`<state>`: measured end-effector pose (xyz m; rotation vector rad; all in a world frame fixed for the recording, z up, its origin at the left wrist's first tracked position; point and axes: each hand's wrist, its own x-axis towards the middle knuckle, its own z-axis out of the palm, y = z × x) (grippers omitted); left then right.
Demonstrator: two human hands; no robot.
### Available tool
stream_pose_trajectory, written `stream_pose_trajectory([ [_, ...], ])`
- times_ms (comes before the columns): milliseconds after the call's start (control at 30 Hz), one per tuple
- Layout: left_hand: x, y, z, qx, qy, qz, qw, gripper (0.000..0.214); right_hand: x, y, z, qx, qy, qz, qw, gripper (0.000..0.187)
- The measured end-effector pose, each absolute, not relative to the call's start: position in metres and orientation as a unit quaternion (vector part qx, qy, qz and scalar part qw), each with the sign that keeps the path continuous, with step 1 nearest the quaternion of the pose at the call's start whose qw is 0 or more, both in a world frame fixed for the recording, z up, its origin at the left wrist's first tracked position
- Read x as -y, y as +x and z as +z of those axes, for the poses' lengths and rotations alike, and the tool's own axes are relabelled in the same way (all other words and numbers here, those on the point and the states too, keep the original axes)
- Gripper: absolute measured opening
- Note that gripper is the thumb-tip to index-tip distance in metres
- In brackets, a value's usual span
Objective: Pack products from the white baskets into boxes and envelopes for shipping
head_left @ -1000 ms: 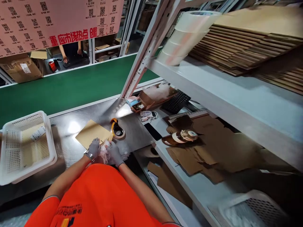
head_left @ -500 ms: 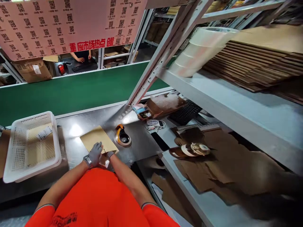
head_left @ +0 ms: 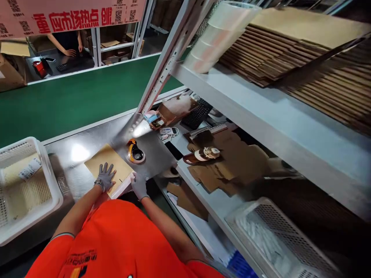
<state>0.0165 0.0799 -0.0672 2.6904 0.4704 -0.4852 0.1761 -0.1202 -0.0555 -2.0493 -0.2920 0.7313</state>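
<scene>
A tan paper mailer (head_left: 111, 159) lies on the metal table in front of me, with a whitish flap (head_left: 125, 186) along its near edge. My left hand (head_left: 106, 177), gloved in grey with a watch at the wrist, presses flat on the mailer, fingers spread. At the right end of the flap, my gloved right hand (head_left: 139, 185) pinches the corner. Just beyond the mailer, an orange and black tape dispenser (head_left: 135, 151) rests on the table.
A white plastic basket (head_left: 48, 181) holding a labelled tan parcel stands at left. A green conveyor belt (head_left: 69, 96) runs behind the table. At right, a shelf (head_left: 261, 104) carries tape rolls (head_left: 214, 42) and stacked cardboard. Below it sit a brown bottle (head_left: 199, 155) and another basket (head_left: 278, 231).
My view has turned right and down. The left hand has opened out flat on the mailer. My right hand has moved out to the flap's right end, and the whitish flap now shows.
</scene>
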Motion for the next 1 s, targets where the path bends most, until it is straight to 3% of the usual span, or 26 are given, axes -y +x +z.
stream_pose_trajectory([
  [67,-0.080,0.016,-0.071,-0.168,0.953,-0.180,0.176,0.080,0.118,0.186,-0.059,0.107,-0.859,0.265,0.425,0.026],
  [233,-0.082,0.018,-0.073,-0.170,0.951,-0.186,0.180,0.083,0.111,0.207,-0.070,0.103,-0.888,0.242,0.376,0.009],
  [333,-0.083,0.020,-0.074,-0.166,0.950,-0.187,0.186,0.087,0.114,0.211,-0.074,0.114,-0.896,0.223,0.366,0.013],
  [567,-0.087,0.022,-0.075,-0.156,0.948,-0.223,0.167,0.092,0.132,0.201,-0.079,0.180,-0.886,0.163,0.395,0.026],
  [833,-0.085,0.022,-0.070,-0.165,0.950,-0.222,0.148,0.093,0.141,0.191,-0.067,0.247,-0.851,0.112,0.450,0.027],
  [1000,-0.076,0.031,-0.057,-0.220,0.938,-0.241,0.119,0.092,0.198,0.215,-0.047,0.221,-0.856,0.069,0.463,0.037],
])
